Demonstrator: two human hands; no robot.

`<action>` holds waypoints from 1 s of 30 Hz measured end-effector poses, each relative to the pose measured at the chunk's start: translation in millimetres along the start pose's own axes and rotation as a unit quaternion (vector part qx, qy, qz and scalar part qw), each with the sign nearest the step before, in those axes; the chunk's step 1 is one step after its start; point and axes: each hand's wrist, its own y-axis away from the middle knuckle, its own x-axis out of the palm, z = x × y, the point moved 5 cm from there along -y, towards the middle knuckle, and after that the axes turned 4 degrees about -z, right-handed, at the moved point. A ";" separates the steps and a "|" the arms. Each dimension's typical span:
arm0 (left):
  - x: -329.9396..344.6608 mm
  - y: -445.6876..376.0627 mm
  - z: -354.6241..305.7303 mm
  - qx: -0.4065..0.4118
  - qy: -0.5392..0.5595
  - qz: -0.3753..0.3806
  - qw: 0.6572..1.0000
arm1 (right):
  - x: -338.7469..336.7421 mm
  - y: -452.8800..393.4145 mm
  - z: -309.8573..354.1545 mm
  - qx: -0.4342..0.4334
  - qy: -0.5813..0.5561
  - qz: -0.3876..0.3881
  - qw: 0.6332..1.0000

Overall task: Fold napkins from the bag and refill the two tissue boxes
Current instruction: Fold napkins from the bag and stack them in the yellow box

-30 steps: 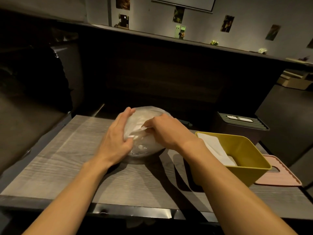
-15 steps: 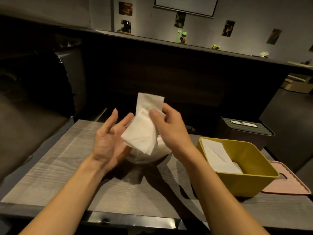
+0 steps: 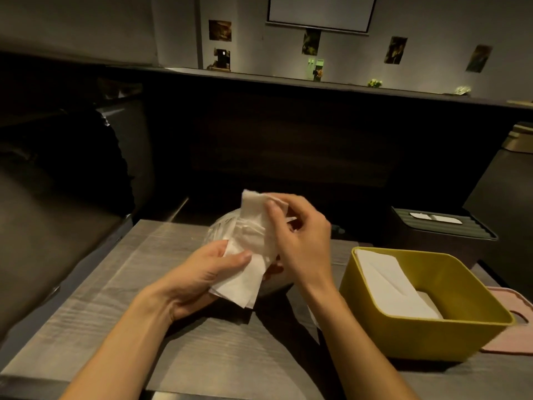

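A white napkin (image 3: 253, 255) hangs above the wooden table (image 3: 121, 284), held between both hands. My left hand (image 3: 199, 275) pinches its lower part with the thumb on top. My right hand (image 3: 300, 241) pinches its upper edge. Behind the napkin lies the clear plastic bag (image 3: 222, 229) of napkins, mostly hidden. To the right stands an open yellow tissue box (image 3: 432, 339) with folded white napkins (image 3: 389, 284) inside. A dark tissue box (image 3: 444, 235) with its lid on sits further back on the right.
A pink lid (image 3: 510, 336) lies flat behind and to the right of the yellow box. A dark bench seat (image 3: 43, 226) runs along the left. A dark partition wall (image 3: 288, 140) rises behind the table.
My right hand pulled a napkin up out of the bag. My left hand left the bag and now grips the napkin's lower part, and the napkin has come down lower between both hands.
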 end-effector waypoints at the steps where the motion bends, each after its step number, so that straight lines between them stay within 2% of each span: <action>1: 1.2 1.2 -1.3 -0.010 0.017 0.005 1.000 | -5.6 0.4 4.8 -0.025 -0.009 -0.045 0.999; 4: -1.0 -1.8 -3.4 -0.002 0.097 0.006 0.995 | -19.8 3.9 13.8 -0.031 -0.103 -0.140 0.984; 5: -3.6 -3.1 -5.2 0.008 0.130 -0.011 0.991 | -19.8 4.7 13.8 -0.007 -0.145 -0.144 0.979; 7: -6.3 -5.6 -6.9 0.012 0.198 -0.032 0.980 | -9.6 6.6 9.5 0.045 -0.175 -0.090 0.979; 8: -5.9 -5.3 -8.2 0.010 0.221 -0.021 0.975 | -2.3 7.7 5.8 0.052 -0.141 -0.056 0.987; 11: -1.0 -1.5 -8.3 0.000 0.241 0.028 0.970 | 18.8 12.7 -4.7 0.005 0.058 0.030 0.998; 12: -2.0 -2.4 -6.8 0.004 0.235 0.013 0.972 | 22.9 13.0 -6.0 -0.002 0.086 0.043 0.995; 14: -10.3 -6.3 -7.9 0.027 0.227 -0.064 0.972 | 19.2 8.4 -4.6 0.006 0.076 0.026 0.997; 16: -20.7 -8.9 -12.0 0.064 0.278 -0.123 0.951 | 4.4 0.9 -2.1 -0.001 0.076 -0.015 0.997; 18: -26.9 -8.6 -14.9 0.084 0.330 -0.160 0.927 | -2.3 -3.0 -2.7 0.004 0.127 0.021 0.992; 20: -28.0 -8.0 -13.8 0.090 0.341 -0.184 0.918 | 3.9 -0.5 -4.5 0.014 0.219 0.121 0.968; 23: -30.7 -8.3 -9.0 0.098 0.334 -0.221 0.911 | 16.3 2.3 -2.2 -0.014 0.356 0.239 0.903; 27: -42.2 -9.7 -0.5 0.086 0.324 -0.269 0.903 | 30.5 -3.3 -4.9 -0.019 0.419 0.366 0.831; 30: -50.1 -12.8 7.4 0.064 0.329 -0.292 0.896 | 40.2 -3.9 -11.5 -0.015 0.414 0.392 0.821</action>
